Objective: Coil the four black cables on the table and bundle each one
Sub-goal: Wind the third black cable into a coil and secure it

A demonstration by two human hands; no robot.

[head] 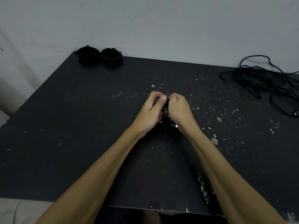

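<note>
Both hands — left hand (151,109), right hand (178,109) — curl tight round the coiled cable (165,125) mid-frame; it's light, springy — best pinched across the loops.

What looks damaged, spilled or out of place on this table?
The black table is chipped: pale flecks speckle its middle and right, and paint has flaked along the near edge. One loose cable sprawls tangled at the far right, unlike the two coiled bundles at the far left. Both hands hold a third coil.
</note>
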